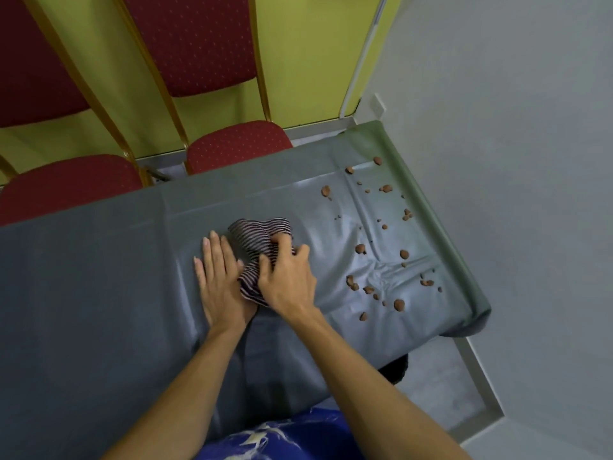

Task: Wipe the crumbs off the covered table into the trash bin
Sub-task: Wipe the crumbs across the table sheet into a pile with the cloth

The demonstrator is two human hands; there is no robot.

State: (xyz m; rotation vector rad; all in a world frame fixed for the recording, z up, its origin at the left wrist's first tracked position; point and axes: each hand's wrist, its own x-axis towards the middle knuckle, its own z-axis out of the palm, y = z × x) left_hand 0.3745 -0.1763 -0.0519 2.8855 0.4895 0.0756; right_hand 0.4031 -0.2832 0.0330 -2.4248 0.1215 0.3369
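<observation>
A grey plastic cover lies over the table (pixel 99 277). Several brown crumbs (pixel 381 270) are scattered over its right end, up to the right edge. A bunched striped cloth (pixel 255 237) rests on the cover near the middle. My right hand (pixel 288 280) grips the cloth from above, fingers curled into it. My left hand (pixel 219 277) lies flat on the cover just left of the cloth, fingers straight and together, touching the cloth's edge. A dark object (pixel 396 370), perhaps the trash bin, peeks out under the table's near right corner, mostly hidden.
Two red padded chairs (pixel 238 144) with gold frames stand at the table's far side against a yellow-green wall. A grey wall (pixel 514 161) runs close along the table's right end, with a narrow strip of floor (pixel 447 393) between.
</observation>
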